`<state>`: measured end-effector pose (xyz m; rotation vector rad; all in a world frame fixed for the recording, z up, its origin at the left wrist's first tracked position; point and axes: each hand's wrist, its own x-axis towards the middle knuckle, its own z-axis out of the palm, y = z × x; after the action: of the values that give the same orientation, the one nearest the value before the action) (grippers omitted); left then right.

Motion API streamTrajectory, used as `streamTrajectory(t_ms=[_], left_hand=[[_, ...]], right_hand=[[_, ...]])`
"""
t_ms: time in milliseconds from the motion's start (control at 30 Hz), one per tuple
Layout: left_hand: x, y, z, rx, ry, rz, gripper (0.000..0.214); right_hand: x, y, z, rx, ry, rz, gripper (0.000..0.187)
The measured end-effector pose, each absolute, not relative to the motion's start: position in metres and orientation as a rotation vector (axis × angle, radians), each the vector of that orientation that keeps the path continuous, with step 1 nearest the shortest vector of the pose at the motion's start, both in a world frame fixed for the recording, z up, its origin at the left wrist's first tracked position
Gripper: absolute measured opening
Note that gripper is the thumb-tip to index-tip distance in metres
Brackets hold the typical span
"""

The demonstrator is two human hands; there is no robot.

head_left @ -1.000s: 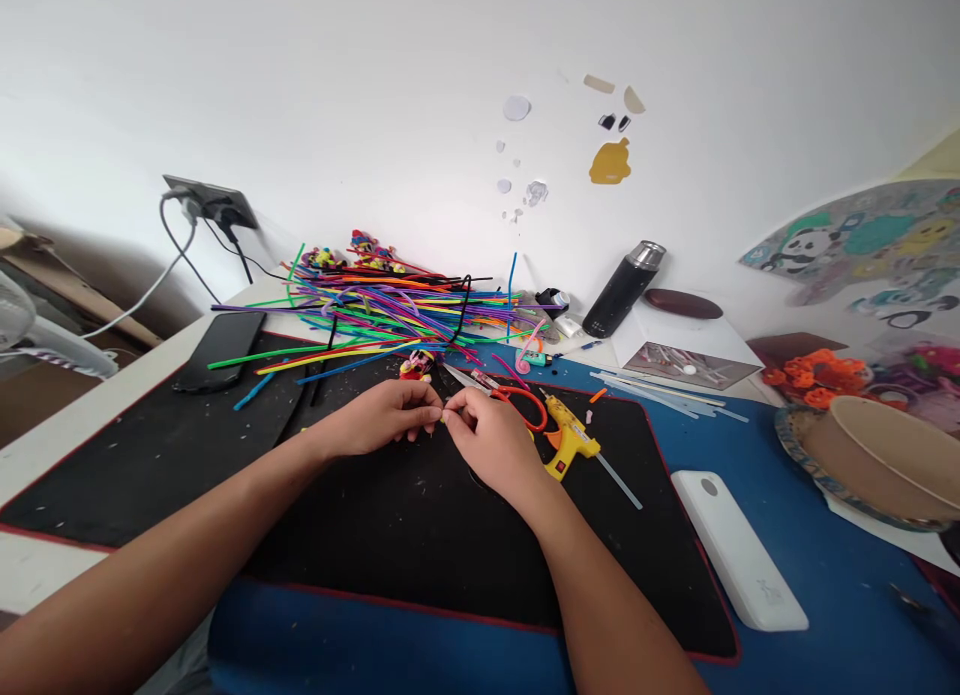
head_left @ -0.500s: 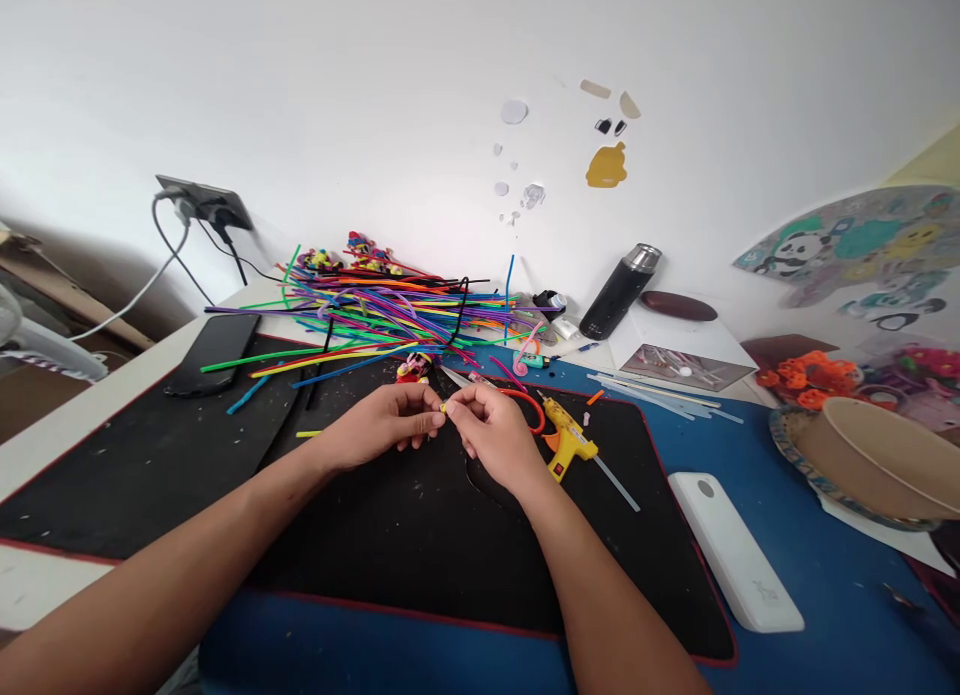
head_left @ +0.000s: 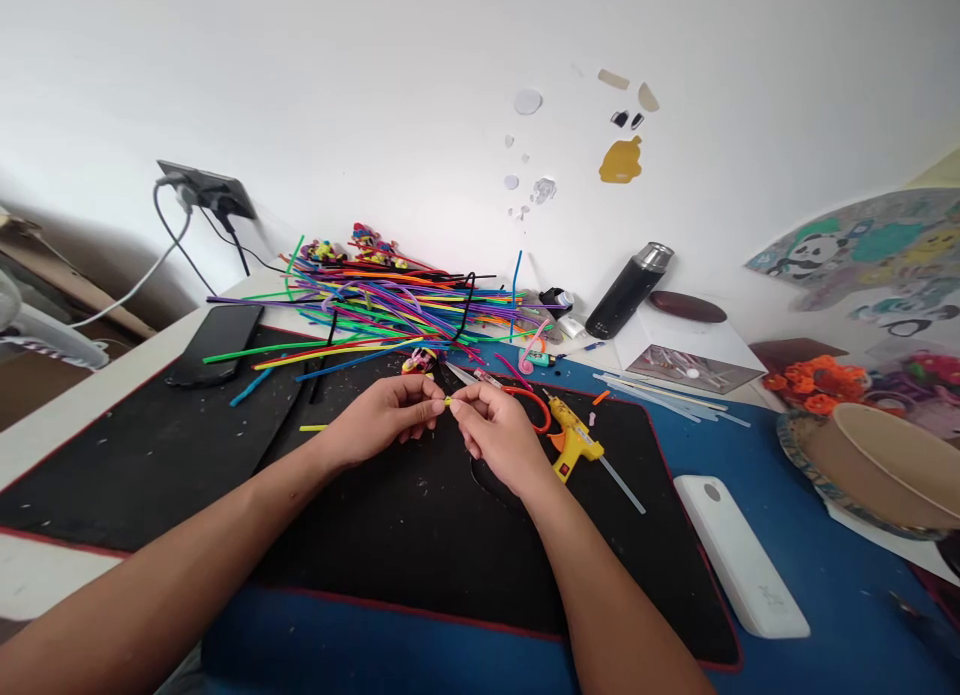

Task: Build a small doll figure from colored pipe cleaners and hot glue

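Observation:
My left hand [head_left: 386, 415] and my right hand [head_left: 499, 437] meet over the black mat [head_left: 420, 520], fingertips pinched together on a small yellow piece [head_left: 448, 402] of pipe cleaner. A big heap of coloured pipe cleaners [head_left: 382, 310] lies just beyond the hands. Scissors with red handles [head_left: 517, 395] and a yellow glue gun [head_left: 574, 440] lie to the right of my right hand. A small red and yellow figure [head_left: 420, 360] sits just behind my left hand.
A black phone [head_left: 217, 343] lies at the mat's far left, below a wall socket with cables [head_left: 206, 190]. A white power bank [head_left: 739, 555], glue sticks [head_left: 664, 393], a black flask [head_left: 628, 290], a white box [head_left: 694, 350] and a paper bowl [head_left: 881, 465] stand to the right.
Both hands stayed together and rose slightly, still working the yellow piece between the fingertips. The view shifted a little.

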<state>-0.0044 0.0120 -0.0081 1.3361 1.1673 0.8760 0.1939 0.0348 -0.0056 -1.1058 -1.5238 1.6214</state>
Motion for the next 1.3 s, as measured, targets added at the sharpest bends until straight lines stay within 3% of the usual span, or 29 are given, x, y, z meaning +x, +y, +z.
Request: streamTrajectory(t_ms=[867, 1300], left_hand=[[-0.0079, 0.0106, -0.0045, 1.351, 1.201, 0.859, 0.038], [-0.0042, 0.0086, -0.0011, 1.450, 1.273, 0.869, 0.033]], right_hand=[[0.1921, 0.0335, -0.0107, -1.126, -1.628, 1.569, 0.015], [0.1913, 0.0307, -0.0130, -1.200, -1.765, 1.342, 0.015]])
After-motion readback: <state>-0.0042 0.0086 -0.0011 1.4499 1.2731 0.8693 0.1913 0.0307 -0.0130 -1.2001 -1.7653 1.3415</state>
